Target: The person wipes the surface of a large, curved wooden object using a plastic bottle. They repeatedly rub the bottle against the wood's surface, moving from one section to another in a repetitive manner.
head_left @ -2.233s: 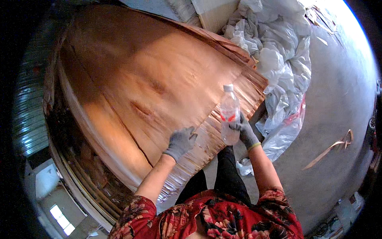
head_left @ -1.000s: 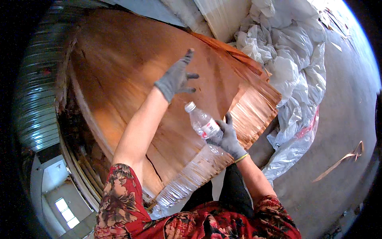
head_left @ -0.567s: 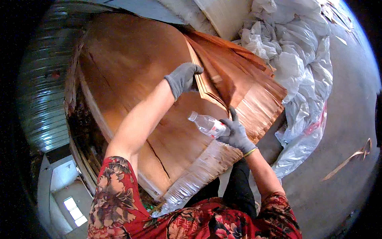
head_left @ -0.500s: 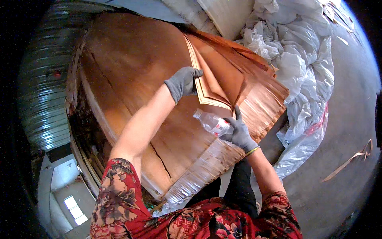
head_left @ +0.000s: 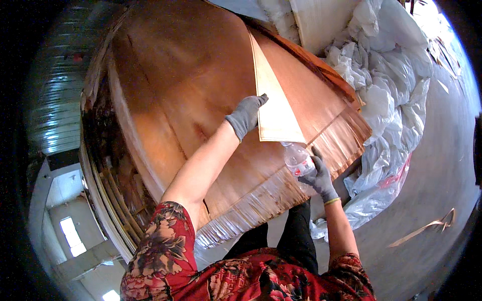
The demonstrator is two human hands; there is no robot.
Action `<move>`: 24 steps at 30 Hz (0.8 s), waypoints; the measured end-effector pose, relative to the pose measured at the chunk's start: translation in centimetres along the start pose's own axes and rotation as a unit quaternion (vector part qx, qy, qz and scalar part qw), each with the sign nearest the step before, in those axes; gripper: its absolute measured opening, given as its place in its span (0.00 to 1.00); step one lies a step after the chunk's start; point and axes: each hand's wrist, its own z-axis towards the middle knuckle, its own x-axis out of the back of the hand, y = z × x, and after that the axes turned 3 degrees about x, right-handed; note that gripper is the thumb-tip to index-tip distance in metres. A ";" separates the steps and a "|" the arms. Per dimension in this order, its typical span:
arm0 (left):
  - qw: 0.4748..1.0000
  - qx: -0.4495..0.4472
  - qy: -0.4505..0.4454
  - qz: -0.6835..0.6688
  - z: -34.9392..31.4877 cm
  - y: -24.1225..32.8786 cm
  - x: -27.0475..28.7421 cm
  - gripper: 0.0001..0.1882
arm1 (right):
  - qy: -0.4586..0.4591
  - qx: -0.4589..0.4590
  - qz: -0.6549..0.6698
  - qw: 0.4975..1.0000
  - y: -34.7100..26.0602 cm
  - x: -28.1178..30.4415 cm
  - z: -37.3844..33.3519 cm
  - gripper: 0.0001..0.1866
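Note:
My left hand (head_left: 248, 116), in a grey glove, is closed on the edge of a thin brown wood veneer sheet (head_left: 201, 70). The corner of that sheet is lifted, showing a pale layered fold (head_left: 275, 108) to the right of my fingers. Beneath it lies another reddish-brown sheet (head_left: 304, 98). A clear plastic bottle (head_left: 297, 159) with a white and red label is in my gloved right hand (head_left: 321, 176), over the near edge of the stack. The bottle's upper end touches or lies close to the pale corner; I cannot tell which.
Crumpled translucent plastic film (head_left: 396, 100) is heaped right of the stack. A torn strip (head_left: 427, 228) lies on the grey floor (head_left: 437, 175). Along the left side the stack's layered edges (head_left: 113, 200) are ragged. Corrugated metal (head_left: 60, 110) stands at far left.
The several fanned sheet edges have become one broad pale folded corner. My left hand has moved slightly right and down; my right hand has shifted right, turning the bottle more upright.

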 end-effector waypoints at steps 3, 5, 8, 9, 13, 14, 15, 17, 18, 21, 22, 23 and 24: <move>0.998 -0.024 0.020 0.056 -0.1 -0.7 1.6 0.18 | -0.027 -0.231 0.313 0.921 -1.3 -0.3 -2.1 0.39; 0.971 -0.090 0.081 0.205 -0.8 -0.7 2.5 0.16 | -0.066 -0.224 0.313 0.921 -1.8 -0.3 -3.3 0.42; 0.852 -0.204 0.179 0.448 -3.7 0.3 1.2 0.17 | -0.098 -0.257 0.368 0.888 -2.6 0.8 -5.7 0.43; 0.876 -0.204 0.192 0.391 -5.4 0.5 1.7 0.17 | -0.081 -0.245 0.393 0.883 -3.9 0.8 -6.4 0.43; 0.868 -0.263 0.195 0.374 -13.2 2.1 6.0 0.17 | -0.133 -0.258 0.394 0.872 -5.7 1.4 -9.2 0.41; 0.868 -0.259 0.215 0.366 -15.4 1.8 5.8 0.17 | -0.121 -0.291 0.418 0.852 -5.7 1.7 -9.8 0.40; 0.865 -0.257 0.240 0.358 -18.1 1.4 5.6 0.16 | -0.122 -0.257 0.419 0.862 -6.0 1.4 -10.3 0.39; 0.833 -0.296 0.266 0.385 -22.2 0.3 9.3 0.16 | -0.102 -0.246 0.442 0.856 -6.0 0.3 -11.4 0.38; 0.910 -0.219 0.259 0.240 -24.8 0.6 10.4 0.15 | -0.097 -0.259 0.443 0.853 -5.7 -0.1 -11.8 0.38; 0.903 -0.253 0.305 0.165 -31.4 -1.4 18.3 0.15 | -0.037 -0.246 0.405 0.880 -10.3 -3.5 -11.7 0.36; 0.895 -0.264 0.333 0.138 -34.3 -2.2 20.0 0.15 | -0.057 -0.252 0.416 0.872 -10.5 -4.5 -11.7 0.36; 0.888 -0.282 0.347 0.111 -37.3 -1.6 20.1 0.14 | -0.066 -0.248 0.424 0.868 -11.1 -4.7 -11.4 0.36; 0.879 -0.291 0.362 0.106 -39.2 -2.6 22.2 0.14 | -0.088 -0.235 0.423 0.871 -13.8 -6.1 -11.0 0.36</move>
